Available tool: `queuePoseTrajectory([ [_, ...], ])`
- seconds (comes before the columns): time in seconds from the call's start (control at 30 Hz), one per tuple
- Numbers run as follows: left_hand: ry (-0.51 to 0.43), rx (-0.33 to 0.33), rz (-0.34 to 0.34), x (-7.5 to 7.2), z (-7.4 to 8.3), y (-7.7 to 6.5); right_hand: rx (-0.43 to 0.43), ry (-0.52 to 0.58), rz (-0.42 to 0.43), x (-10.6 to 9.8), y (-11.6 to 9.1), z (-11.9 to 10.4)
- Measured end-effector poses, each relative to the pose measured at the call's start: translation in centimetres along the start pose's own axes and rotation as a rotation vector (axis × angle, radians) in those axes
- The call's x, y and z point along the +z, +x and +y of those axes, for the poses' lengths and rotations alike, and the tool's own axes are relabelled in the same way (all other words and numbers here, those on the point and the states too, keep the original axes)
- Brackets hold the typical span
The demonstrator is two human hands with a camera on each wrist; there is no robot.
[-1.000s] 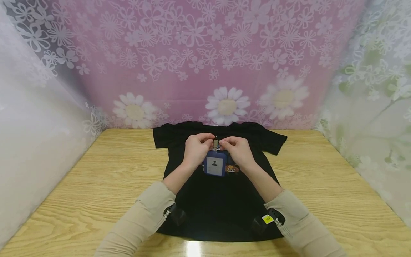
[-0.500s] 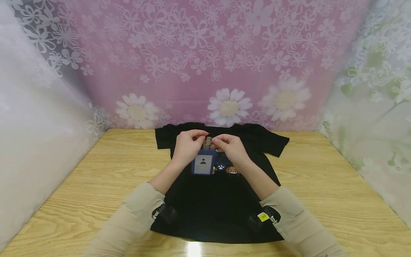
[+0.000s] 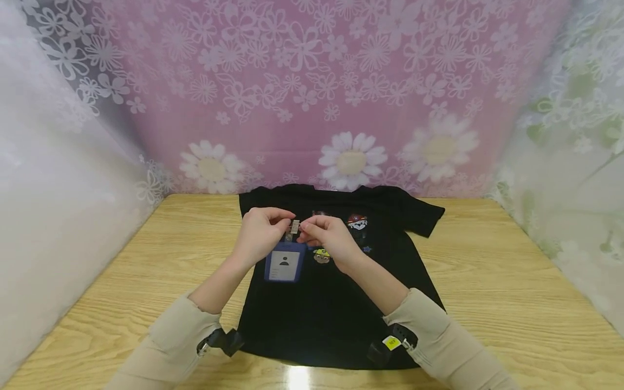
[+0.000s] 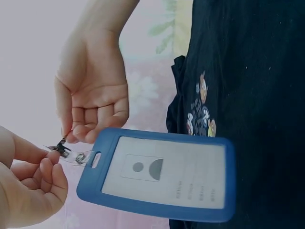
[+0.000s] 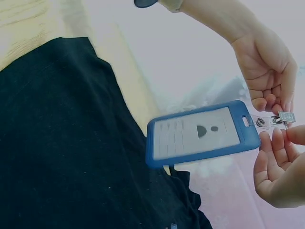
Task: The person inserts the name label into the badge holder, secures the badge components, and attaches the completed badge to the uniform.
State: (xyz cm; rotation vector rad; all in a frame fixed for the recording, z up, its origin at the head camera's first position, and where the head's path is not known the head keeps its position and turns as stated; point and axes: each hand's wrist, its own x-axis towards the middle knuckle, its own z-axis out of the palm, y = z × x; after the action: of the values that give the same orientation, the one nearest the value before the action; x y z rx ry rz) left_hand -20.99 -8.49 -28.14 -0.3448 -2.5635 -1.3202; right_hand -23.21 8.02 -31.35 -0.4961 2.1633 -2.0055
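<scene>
A blue-framed ID badge holder (image 3: 284,262) hangs by a clear strap from a small metal clip (image 3: 295,226), above the left chest of a black T-shirt (image 3: 336,303). My left hand (image 3: 258,235) pinches one side of the clip between thumb and forefinger, and my right hand (image 3: 329,238) pinches the other side. In the left wrist view the badge holder (image 4: 157,174) tilts sideways with its white card facing the camera. The right wrist view shows the clip's flat metal plate (image 5: 287,117) between both hands' fingertips. Fingers hide part of the clip.
The T-shirt lies spread on a wooden table (image 3: 487,281), its cartoon dog print (image 3: 322,256) facing up. Behind the table hangs a pink floral curtain (image 3: 273,130). White floral curtains (image 3: 560,206) stand along both sides.
Both hands have carried the badge holder leftward, from the shirt's middle to its left side. More of the cartoon print shows now. The T-shirt stays flat.
</scene>
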Motion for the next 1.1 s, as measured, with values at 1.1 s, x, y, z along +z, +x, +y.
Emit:
queuePoseTrajectory([
  [1.1, -0.217, -0.329, 0.073, 3.1, -8.8, 7.8, 0.173, -0.202, 0.107, -1.7, 10.2, 6.2],
])
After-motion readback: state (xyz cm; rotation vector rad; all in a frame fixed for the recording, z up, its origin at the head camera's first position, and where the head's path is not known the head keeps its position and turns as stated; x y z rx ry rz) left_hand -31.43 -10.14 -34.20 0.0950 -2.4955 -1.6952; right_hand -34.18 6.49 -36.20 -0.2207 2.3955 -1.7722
